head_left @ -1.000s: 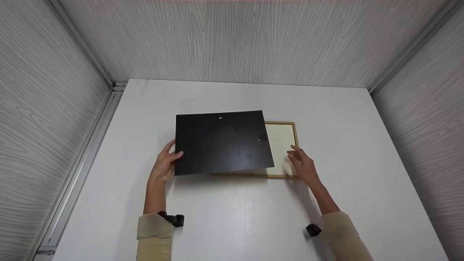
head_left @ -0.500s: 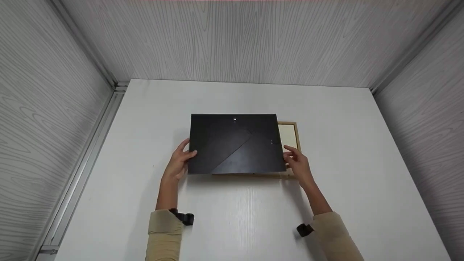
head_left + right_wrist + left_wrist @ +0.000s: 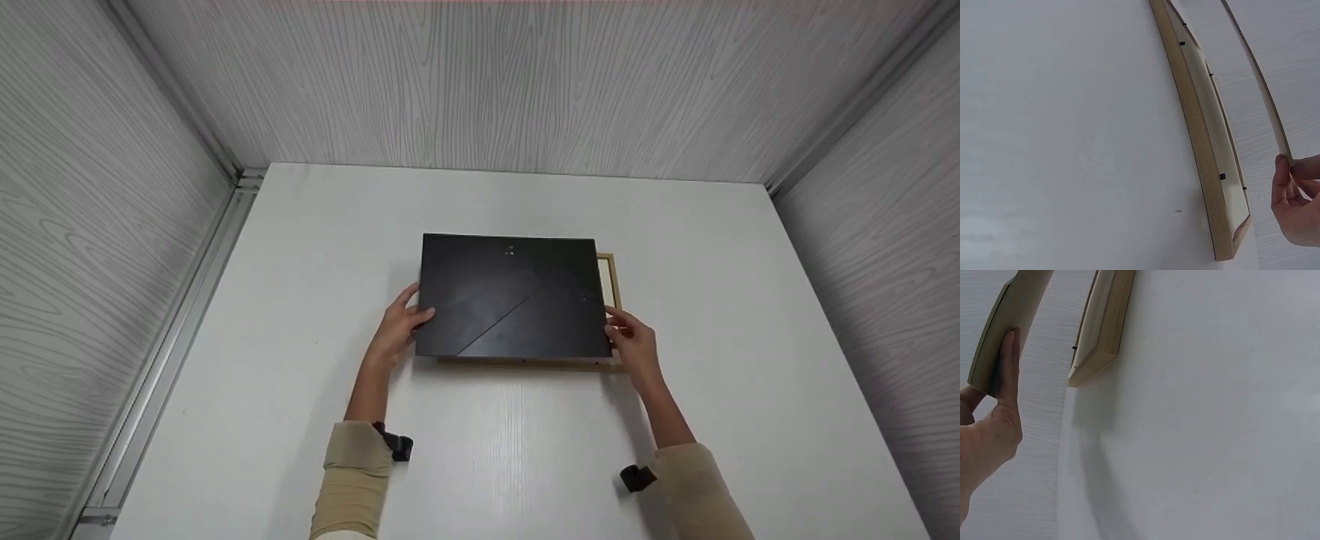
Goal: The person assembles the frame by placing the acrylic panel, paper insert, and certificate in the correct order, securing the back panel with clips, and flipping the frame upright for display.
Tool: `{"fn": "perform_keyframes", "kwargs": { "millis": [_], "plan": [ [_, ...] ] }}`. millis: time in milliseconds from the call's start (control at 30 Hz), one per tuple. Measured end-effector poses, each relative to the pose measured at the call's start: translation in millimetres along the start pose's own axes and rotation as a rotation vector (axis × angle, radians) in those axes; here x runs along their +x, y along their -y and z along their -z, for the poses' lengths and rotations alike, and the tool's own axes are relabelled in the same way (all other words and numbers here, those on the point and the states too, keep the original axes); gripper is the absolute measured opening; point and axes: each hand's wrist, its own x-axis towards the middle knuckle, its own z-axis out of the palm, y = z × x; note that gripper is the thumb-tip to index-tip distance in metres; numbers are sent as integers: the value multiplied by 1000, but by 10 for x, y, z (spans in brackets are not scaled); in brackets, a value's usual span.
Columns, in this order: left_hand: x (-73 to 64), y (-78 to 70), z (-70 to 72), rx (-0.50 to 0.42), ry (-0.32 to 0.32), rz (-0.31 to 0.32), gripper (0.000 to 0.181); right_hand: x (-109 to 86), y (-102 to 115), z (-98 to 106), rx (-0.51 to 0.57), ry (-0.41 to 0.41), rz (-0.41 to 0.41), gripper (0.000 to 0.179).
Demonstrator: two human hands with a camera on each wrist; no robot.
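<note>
A black picture frame backing board (image 3: pixel 495 300) is held above a light wooden picture frame (image 3: pixel 616 281), covering most of it in the head view. My left hand (image 3: pixel 400 328) grips the board's left edge, thumb on top and fingers beneath. At the right edge my right hand (image 3: pixel 634 345) pinches the board between thumb and fingers. In the right wrist view a gap separates the raised board (image 3: pixel 1264 84) from the wooden frame (image 3: pixel 1199 135), which lies face down with small black tabs (image 3: pixel 1222 176) along its inner edge. A cream sheet (image 3: pixel 1224 146) lies inside the frame.
The frame lies on a white table (image 3: pixel 480 442). Grey wood-grain panels (image 3: pixel 480 90) stand behind and at both sides, with a metal rail (image 3: pixel 172 315) along the left. Black wrist cameras (image 3: pixel 637 478) sit by both sleeves.
The left hand has carried the board to the right, so it covers more of the frame. The right hand, free one second ago, has taken the board's right edge.
</note>
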Motion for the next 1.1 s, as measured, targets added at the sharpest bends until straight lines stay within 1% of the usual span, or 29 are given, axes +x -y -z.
{"fn": "perform_keyframes", "kwargs": {
  "millis": [133, 200, 300, 433, 533, 633, 700, 767, 867, 967, 1100],
  "plan": [
    [40, 2, -90, 225, 14, -10, 66, 8, -61, 70, -24, -20, -49, 35],
    [56, 2, -131, 319, 20, -11, 67, 19, -91, 98, -27, -32, -78, 35],
    [72, 0, -182, 390, 27, 3, 67, 46, -135, 123, -34, -33, -98, 35],
    [101, -1, -227, 386, 49, 48, 68, 70, -190, 138, -73, -30, -75, 35],
    [117, -6, -261, 376, 75, 84, 71, 73, -234, 155, -101, -50, -49, 34],
    [128, -1, -286, 376, 90, 97, 75, 73, -279, 172, -105, -66, -42, 34],
    [132, 11, -294, 388, 76, 94, 74, 75, -302, 179, -100, -63, -47, 34],
    [136, 32, -292, 409, 46, 83, 71, 79, -318, 184, -97, -57, -57, 34],
    [139, 71, -290, 459, -2, 53, 65, 83, -326, 187, -105, -58, -70, 34],
    [143, 105, -300, 482, -35, 27, 60, 88, -326, 180, -122, -70, -81, 34],
    [153, 136, -321, 507, -71, 18, 57, 93, -328, 167, -122, -77, -100, 34]
  ]
}}
